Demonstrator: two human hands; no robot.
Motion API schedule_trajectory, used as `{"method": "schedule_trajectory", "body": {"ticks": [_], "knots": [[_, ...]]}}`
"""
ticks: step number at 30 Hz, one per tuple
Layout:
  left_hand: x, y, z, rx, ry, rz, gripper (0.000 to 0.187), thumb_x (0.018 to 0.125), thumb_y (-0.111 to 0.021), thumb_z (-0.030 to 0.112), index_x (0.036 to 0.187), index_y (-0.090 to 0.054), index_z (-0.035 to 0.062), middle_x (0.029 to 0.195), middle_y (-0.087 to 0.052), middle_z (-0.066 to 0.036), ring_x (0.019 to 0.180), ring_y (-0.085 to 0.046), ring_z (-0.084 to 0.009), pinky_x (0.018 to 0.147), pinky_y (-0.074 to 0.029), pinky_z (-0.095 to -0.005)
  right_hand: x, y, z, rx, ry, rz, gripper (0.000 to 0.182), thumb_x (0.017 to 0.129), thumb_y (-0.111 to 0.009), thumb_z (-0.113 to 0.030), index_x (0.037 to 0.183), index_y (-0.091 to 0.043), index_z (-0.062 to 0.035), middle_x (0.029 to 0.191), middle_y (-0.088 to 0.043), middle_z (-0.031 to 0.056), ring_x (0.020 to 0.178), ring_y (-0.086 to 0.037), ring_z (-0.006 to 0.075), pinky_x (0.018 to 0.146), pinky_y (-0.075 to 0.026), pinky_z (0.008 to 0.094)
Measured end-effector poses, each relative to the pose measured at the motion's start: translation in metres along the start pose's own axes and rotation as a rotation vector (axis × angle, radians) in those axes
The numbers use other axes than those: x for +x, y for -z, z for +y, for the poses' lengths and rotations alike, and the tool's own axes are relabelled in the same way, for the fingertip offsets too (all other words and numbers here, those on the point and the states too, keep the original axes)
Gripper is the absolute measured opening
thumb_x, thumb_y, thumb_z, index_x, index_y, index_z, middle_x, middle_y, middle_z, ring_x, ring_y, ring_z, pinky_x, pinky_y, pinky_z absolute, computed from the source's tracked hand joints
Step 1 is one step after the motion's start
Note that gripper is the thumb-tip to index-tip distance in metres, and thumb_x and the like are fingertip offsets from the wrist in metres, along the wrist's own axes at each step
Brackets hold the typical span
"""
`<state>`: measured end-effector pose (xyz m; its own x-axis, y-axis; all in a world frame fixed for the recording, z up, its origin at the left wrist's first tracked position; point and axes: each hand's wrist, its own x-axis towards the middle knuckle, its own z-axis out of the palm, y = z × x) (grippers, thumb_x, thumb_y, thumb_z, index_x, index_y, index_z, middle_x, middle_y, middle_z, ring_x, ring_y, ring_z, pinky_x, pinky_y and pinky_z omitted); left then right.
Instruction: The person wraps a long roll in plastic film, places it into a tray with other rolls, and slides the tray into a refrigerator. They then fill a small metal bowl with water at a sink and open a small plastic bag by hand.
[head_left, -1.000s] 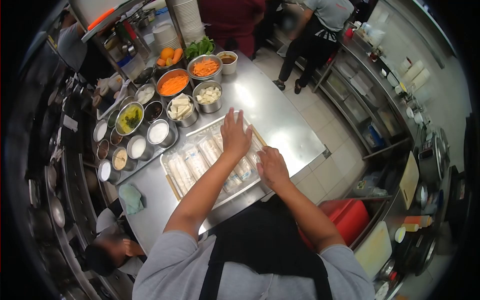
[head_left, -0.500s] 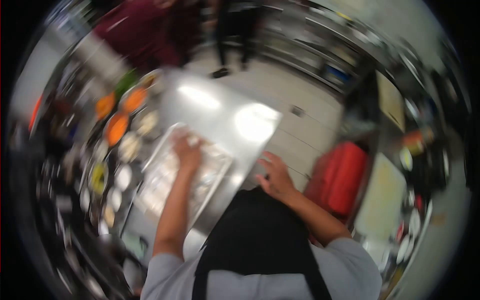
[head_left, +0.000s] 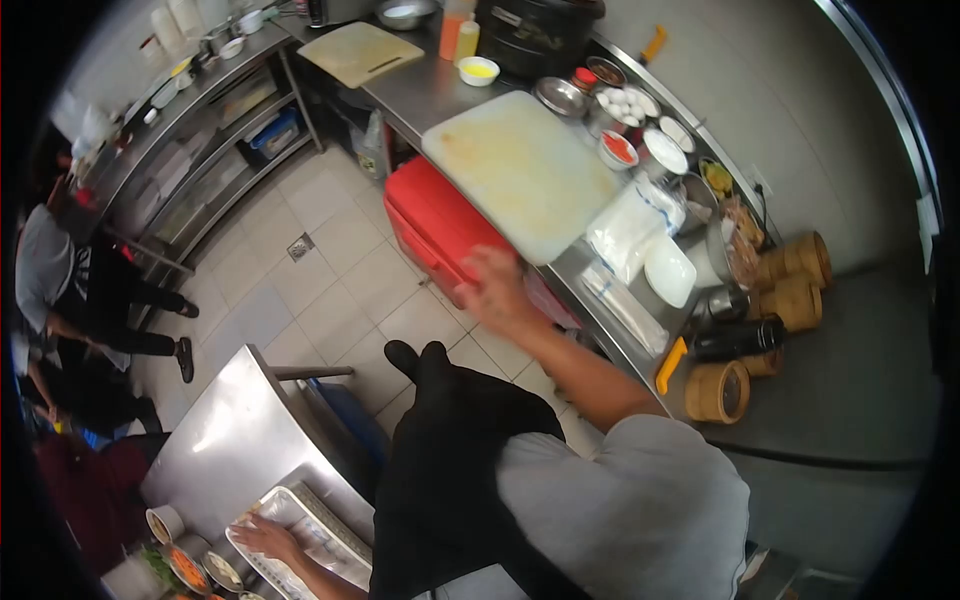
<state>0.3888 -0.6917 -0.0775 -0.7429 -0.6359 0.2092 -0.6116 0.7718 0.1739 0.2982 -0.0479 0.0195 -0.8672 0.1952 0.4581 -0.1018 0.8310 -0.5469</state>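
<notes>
My left hand [head_left: 268, 540] lies with its fingers spread on the plastic-covered contents of a metal tray [head_left: 335, 528], at the lower left. The tray rests on a steel table [head_left: 235, 440]. My right hand [head_left: 497, 290] is raised with its fingers apart and slightly blurred, holding nothing. Behind it is a red cooler box [head_left: 430, 215], under the counter's edge. A large white cutting board [head_left: 525, 170] lies on the counter just beyond that hand.
The right counter holds plastic bags [head_left: 635, 225], a white dish [head_left: 670, 271], bamboo steamers [head_left: 718, 391], an orange-handled tool [head_left: 671, 365] and a black pot [head_left: 540, 35]. Co-workers [head_left: 85, 280] stand at the left. Bowls of chopped food [head_left: 187, 568] sit at the lower left.
The view has swung right toward the counter. The tray and steel table now appear lower left. My right hand has moved over beside the red box; my left hand remains on the tray.
</notes>
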Motion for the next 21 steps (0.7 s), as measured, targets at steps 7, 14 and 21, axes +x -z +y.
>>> {"method": "schedule_trajectory", "body": {"ticks": [7,14,21], "knots": [[-0.012,0.034,0.039,-0.078,0.181,-0.085,0.085,0.092,-0.02,0.072,0.154,-0.013,0.0145,0.16,-0.009,-0.014,0.145,-0.01,-0.0412,0.113,-0.015,-0.0609,-0.107,0.146,0.122,-0.692,-0.552,-0.05,0.051,0.068,-0.065,-0.006,0.116,-0.052,0.0013,0.109,-0.056,0.0231,0.107,-0.053,0.0397,0.094,-0.043,0.0463],[-0.008,0.002,0.005,-0.12,0.054,0.07,0.084,0.093,-0.025,0.071,0.154,-0.016,0.014,0.16,-0.008,-0.014,0.145,-0.011,-0.0421,0.112,-0.016,-0.0621,-0.147,0.169,0.171,-0.636,-0.813,-0.37,0.065,0.065,-0.074,-0.025,0.121,-0.051,-0.002,0.116,-0.056,0.024,0.11,-0.053,0.0404,0.097,-0.043,0.045],[-0.018,0.034,0.026,-0.153,0.143,-0.072,0.077,0.099,-0.027,0.059,0.152,-0.014,0.0049,0.159,-0.005,-0.019,0.147,-0.007,-0.0364,0.118,-0.009,-0.0501,-0.154,0.169,0.181,-0.558,-0.743,-0.457,0.068,0.059,-0.077,-0.037,0.112,-0.058,0.0015,0.11,-0.061,0.0248,0.103,-0.058,0.0395,0.092,-0.047,0.0453]]}}
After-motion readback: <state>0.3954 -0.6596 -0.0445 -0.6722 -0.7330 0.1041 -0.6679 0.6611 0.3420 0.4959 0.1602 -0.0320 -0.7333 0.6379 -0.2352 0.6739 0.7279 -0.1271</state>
